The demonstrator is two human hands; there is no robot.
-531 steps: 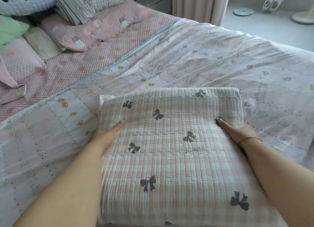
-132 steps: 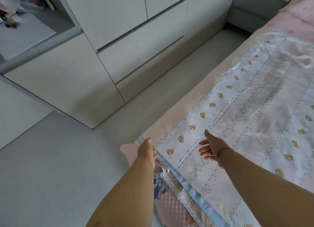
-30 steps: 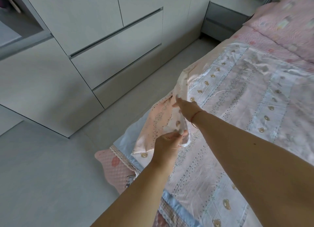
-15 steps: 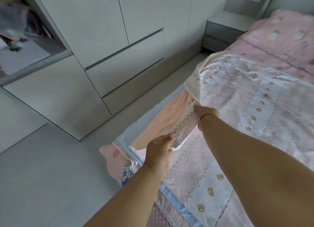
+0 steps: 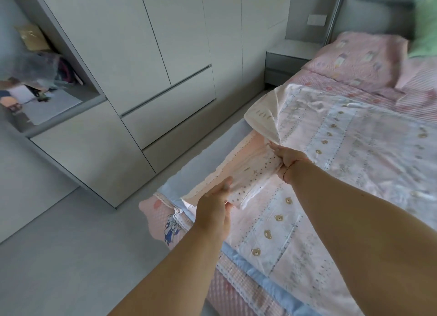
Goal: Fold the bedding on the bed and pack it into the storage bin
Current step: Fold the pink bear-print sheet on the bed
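- Here, our left hand (image 5: pixel 214 209) pinches the near edge of the bear-print sheet (image 5: pixel 343 154), fingers curled round a gathered fold.
- Our right hand (image 5: pixel 287 160) grips the same edge farther up the bed (image 5: pixel 255 289), thumb and fingers closed on the bunched cloth.
- Between the two hands the hem is turned back, showing a dotted pink underside; beyond the right hand another stretch of the edge lies flipped over.
- The rest of the sheet lies spread over the bed, toward the pink pillow (image 5: pixel 354 57).
- We judge the cloth thin, light and limp, perhaps a little slick; it will sag between grips, so hold it at hem and corners, hands well apart.
- No storage bin in view.
- Off the bed's left side stands the wardrobe (image 5: pixel 146 79); a nightstand (image 5: pixel 283 65) sits near the bed's head.
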